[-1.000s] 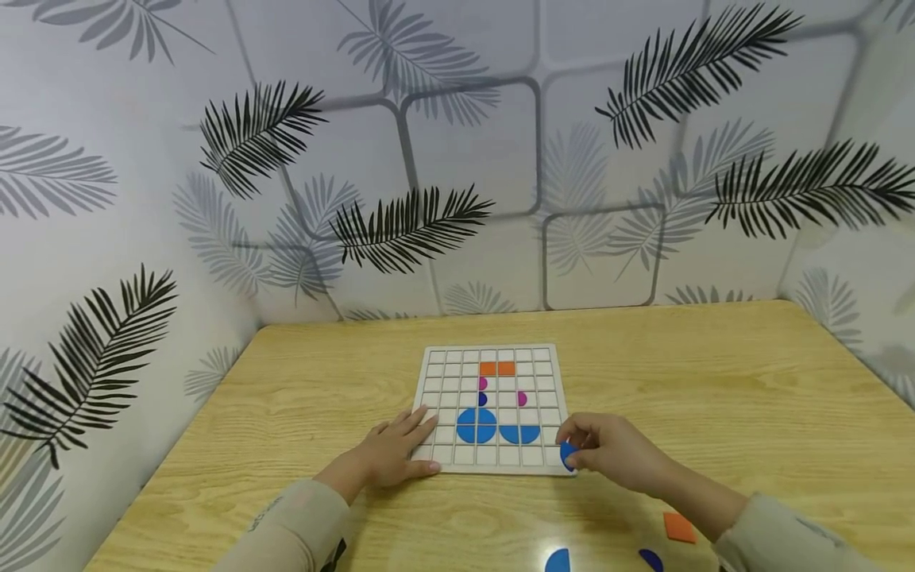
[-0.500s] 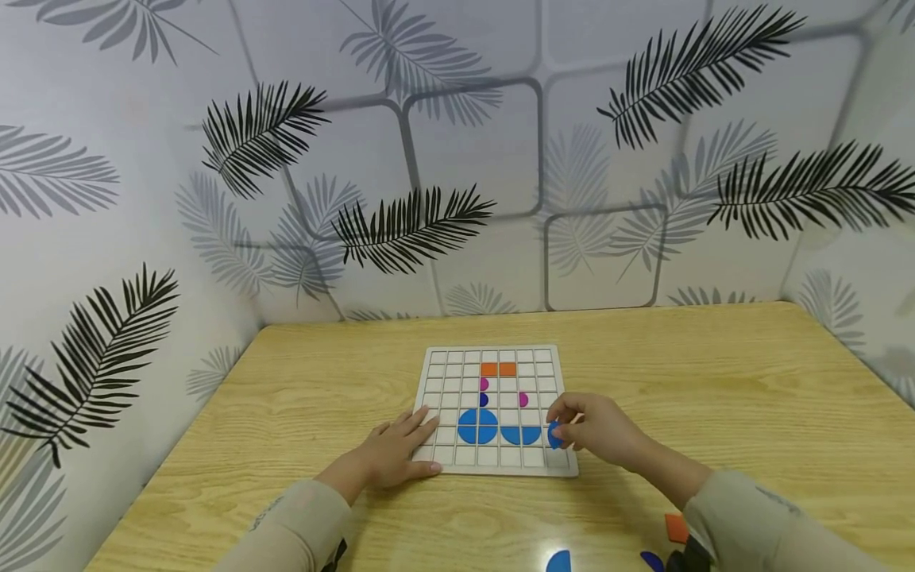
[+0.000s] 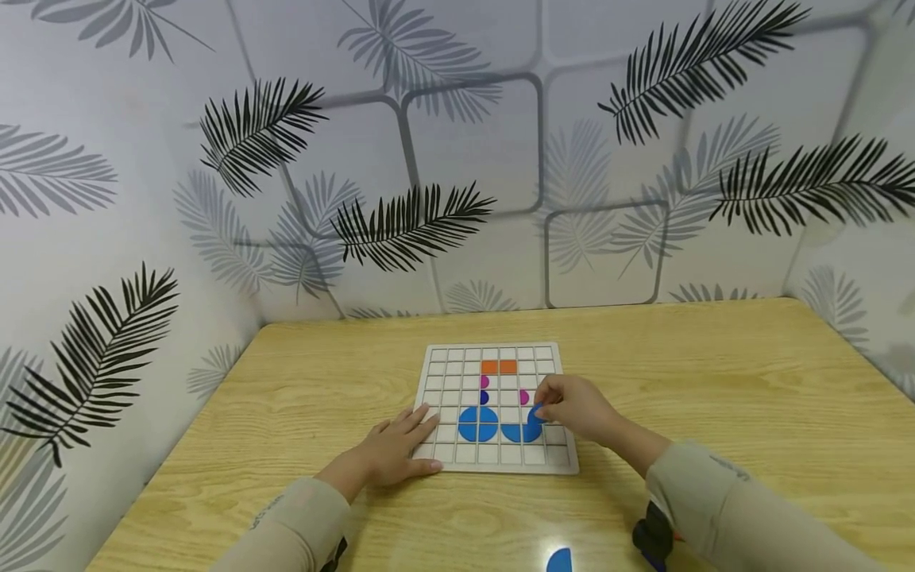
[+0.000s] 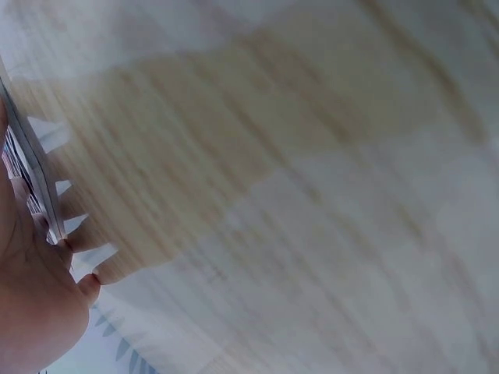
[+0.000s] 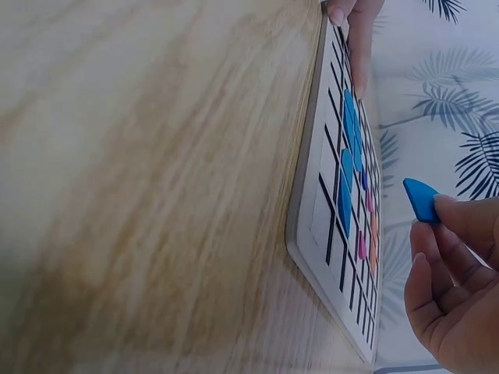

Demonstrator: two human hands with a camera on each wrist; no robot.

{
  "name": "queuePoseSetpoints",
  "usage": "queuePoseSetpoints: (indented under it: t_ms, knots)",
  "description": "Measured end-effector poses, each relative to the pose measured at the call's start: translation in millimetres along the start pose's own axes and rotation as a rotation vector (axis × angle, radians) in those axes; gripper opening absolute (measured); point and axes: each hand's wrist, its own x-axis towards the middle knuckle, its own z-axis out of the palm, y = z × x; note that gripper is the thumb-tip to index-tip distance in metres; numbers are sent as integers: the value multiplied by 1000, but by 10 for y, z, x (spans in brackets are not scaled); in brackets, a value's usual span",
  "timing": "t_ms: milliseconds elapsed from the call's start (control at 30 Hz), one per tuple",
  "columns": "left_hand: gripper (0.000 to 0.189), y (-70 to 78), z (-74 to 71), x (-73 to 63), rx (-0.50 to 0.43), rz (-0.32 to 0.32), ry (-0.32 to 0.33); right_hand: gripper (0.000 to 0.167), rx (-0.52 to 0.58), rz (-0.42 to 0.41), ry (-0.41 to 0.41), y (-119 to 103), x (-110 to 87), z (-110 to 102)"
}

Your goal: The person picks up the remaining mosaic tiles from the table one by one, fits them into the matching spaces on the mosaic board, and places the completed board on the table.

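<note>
My right hand [image 3: 577, 409] pinches a blue quarter-circle tile [image 5: 422, 201] between thumb and fingertips, over the right part of the white grid board [image 3: 443, 373]. In the head view the tile overlaps the right one of two blue quarter tiles [image 3: 511, 431] that form a lower half disc. My left hand [image 3: 395, 449] rests with spread, straight fingers on the board's left edge. On the grid also lie a full blue disc of quarter tiles [image 3: 468, 425], two orange squares [image 3: 489, 367], two magenta half circles [image 3: 524, 396] and a dark blue half circle [image 3: 484, 397].
The board lies on a wooden table [image 3: 322, 357] that meets a leaf-patterned wall [image 3: 486, 246]. Near the front edge lies a loose blue quarter tile [image 3: 560, 561]. A black wrist device [image 3: 653, 534] under the right sleeve covers most of the other loose tiles.
My right hand has moved left and away from me, carrying the blue quarter tile from the board's near right corner to above the half disc. My left hand has stayed put.
</note>
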Motion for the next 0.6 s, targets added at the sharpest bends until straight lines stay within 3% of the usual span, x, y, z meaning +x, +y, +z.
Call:
queuePoseSetpoints:
  t_ms: [400, 600]
  knots:
    - [74, -27, 39, 33, -5, -14, 3, 7, -30, 23, -14, 30, 206, 42]
    - [75, -54, 79, 53, 9, -15, 11, 10, -34, -6, -14, 64, 282, 106]
